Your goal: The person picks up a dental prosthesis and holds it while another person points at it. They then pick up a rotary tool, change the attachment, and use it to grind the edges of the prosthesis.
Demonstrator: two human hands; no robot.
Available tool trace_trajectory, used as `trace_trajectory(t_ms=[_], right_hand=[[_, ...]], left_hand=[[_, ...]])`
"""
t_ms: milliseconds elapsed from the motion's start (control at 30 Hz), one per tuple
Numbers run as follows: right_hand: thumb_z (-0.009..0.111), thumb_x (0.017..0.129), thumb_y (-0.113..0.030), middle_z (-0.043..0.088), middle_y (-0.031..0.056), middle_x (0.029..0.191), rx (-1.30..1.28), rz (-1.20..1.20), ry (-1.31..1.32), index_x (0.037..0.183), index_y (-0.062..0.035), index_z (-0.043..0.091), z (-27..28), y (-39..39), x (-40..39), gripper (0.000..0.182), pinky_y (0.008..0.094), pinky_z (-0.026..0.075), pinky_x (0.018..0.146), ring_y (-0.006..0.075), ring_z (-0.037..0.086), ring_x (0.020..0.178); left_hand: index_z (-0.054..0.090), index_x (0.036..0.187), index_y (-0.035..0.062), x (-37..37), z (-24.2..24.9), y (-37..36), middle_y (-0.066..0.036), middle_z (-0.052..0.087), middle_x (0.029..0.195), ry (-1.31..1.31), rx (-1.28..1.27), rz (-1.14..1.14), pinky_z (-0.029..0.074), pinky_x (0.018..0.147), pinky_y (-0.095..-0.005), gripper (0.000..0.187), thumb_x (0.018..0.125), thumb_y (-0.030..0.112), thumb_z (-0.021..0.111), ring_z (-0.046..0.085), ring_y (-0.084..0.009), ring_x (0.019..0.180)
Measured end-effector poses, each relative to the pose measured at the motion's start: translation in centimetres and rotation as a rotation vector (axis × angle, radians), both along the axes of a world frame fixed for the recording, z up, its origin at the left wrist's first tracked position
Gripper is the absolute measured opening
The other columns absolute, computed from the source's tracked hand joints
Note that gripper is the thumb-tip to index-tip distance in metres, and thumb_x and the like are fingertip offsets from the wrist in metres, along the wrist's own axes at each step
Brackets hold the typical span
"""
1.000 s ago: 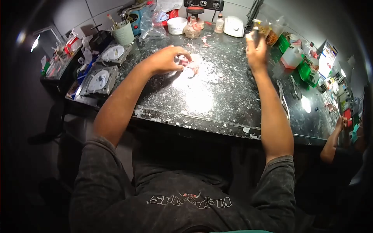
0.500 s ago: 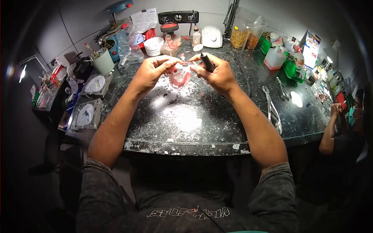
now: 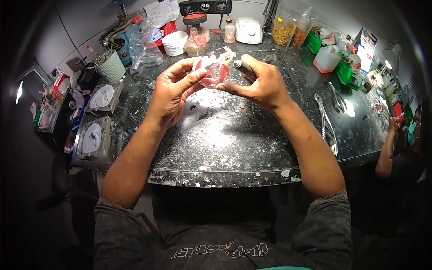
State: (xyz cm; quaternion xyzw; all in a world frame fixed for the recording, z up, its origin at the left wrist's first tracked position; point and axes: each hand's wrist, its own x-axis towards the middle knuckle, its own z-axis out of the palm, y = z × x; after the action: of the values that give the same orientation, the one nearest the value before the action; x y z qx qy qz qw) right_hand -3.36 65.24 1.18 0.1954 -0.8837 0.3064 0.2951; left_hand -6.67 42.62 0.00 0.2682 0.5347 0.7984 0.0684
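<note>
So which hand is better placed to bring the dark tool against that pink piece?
Probably the right hand: it grips the dark tool, whose exposed end is near the pink piece. The left hand is occupied holding that piece.

The worktop's point(image 3: 211, 157) front-middle is passable; metal tools point(image 3: 326, 126) (pliers, perhaps) obstruct rightward.

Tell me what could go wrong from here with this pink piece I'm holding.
The dark tool in your right hand might slip and nick your left hand, whose fingers grip the pink piece close by. Held up over the bench, the piece could also drop and chip.
</note>
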Motion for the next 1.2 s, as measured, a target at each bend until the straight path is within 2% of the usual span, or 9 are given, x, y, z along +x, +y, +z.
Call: trace_trajectory(t_ms=[67, 133, 300, 433, 633, 1133, 1167, 1200], right_hand=[[0.078, 0.068, -0.066, 0.067, 0.0114, 0.074, 0.067, 0.012, 0.134, 0.088, -0.0079, 0.063, -0.28, -0.06, -0.16, 0.063, 0.04, 0.054, 0.06, 0.0316, 0.068, 0.068], [0.074, 0.068, -0.07, 0.068, 0.0111, 0.076, 0.096, -0.026, 0.121, 0.088, -0.0093, 0.065, -0.68, -0.04, -0.34, 0.064, 0.0413, 0.054, 0.061, 0.0322, 0.068, 0.071], [0.07, 0.071, -0.072, 0.065, 0.0097, 0.069, 0.151, -0.093, 0.143, 0.078, -0.0097, 0.061, -0.89, -0.01, -0.49, 0.063, 0.0404, 0.053, 0.057, 0.0307, 0.068, 0.066], [0.069, 0.073, -0.072, 0.064, 0.0088, 0.066, 0.156, -0.124, 0.176, 0.073, -0.01, 0.058, -0.99, -0.04, -0.63, 0.063, 0.041, 0.053, 0.054, 0.0297, 0.067, 0.064], [0.066, 0.077, -0.07, 0.066, 0.0081, 0.067, 0.181, -0.125, 0.16, 0.074, -0.0116, 0.06, -0.85, 0.02, -0.45, 0.059, 0.0406, 0.054, 0.055, 0.0286, 0.069, 0.065], [0.062, 0.079, -0.072, 0.066, 0.0087, 0.067, 0.225, -0.127, 0.15, 0.075, -0.0113, 0.06, -0.63, -0.05, -0.21, 0.061, 0.0409, 0.055, 0.055, 0.0283, 0.07, 0.065], [0.062, 0.079, -0.072, 0.066, 0.0087, 0.067, 0.226, -0.127, 0.151, 0.075, -0.0113, 0.06, -0.67, -0.07, -0.24, 0.061, 0.0409, 0.055, 0.055, 0.0283, 0.07, 0.065], [0.068, 0.078, -0.065, 0.063, 0.0082, 0.065, 0.217, -0.118, 0.189, 0.074, -0.0096, 0.058, -0.74, -0.1, -0.27, 0.056, 0.0395, 0.053, 0.054, 0.0278, 0.067, 0.061]], left_hand=[[0.061, 0.118, 0.0007, 0.09, -0.08, 0.11, -0.01, 0.066, 0.109, -0.013, -0.01, -0.011, 0.056, 0.088, -0.0336, 0.028, 0.091, 0.008, 0.068, 0.067, -0.0172, 0.096], [0.06, 0.12, 0.002, 0.63, 0.32, 0.28, -0.01, 0.065, 0.111, -0.002, 0.001, -0.01, 0.057, 0.088, -0.033, 0.031, 0.091, 0.007, 0.068, 0.067, -0.0174, 0.097], [0.057, 0.125, 0.0067, 0.51, 0.04, 0.32, -0.01, 0.063, 0.113, 0.009, 0.016, 0.037, 0.057, 0.089, -0.0316, 0.037, 0.09, 0.002, 0.068, 0.066, -0.0173, 0.1], [0.058, 0.124, 0.0062, 0.56, -0.14, 0.4, -0.009, 0.063, 0.113, 0.009, 0.03, 0.017, 0.057, 0.089, -0.0313, 0.036, 0.089, 0.001, 0.068, 0.065, -0.0169, 0.1], [0.06, 0.124, 0.0056, 0.44, -0.48, 0.43, -0.009, 0.061, 0.115, 0.039, 0.062, 0.015, 0.057, 0.091, -0.0313, 0.036, 0.089, -0.001, 0.067, 0.064, -0.0165, 0.102], [0.059, 0.124, 0.0017, 0.61, -0.42, 0.51, -0.012, 0.062, 0.115, 0.123, 0.091, -0.003, 0.056, 0.095, -0.0318, 0.036, 0.089, -0.006, 0.064, 0.064, -0.0186, 0.106], [0.059, 0.124, 0.0014, 0.59, -0.45, 0.49, -0.012, 0.062, 0.115, 0.132, 0.082, 0.004, 0.056, 0.095, -0.0319, 0.036, 0.089, -0.006, 0.064, 0.064, -0.0185, 0.106], [0.059, 0.124, 0.0012, 0.57, -0.47, 0.48, -0.012, 0.062, 0.116, 0.141, 0.073, 0.011, 0.056, 0.095, -0.0319, 0.035, 0.089, -0.006, 0.063, 0.064, -0.0184, 0.106]])
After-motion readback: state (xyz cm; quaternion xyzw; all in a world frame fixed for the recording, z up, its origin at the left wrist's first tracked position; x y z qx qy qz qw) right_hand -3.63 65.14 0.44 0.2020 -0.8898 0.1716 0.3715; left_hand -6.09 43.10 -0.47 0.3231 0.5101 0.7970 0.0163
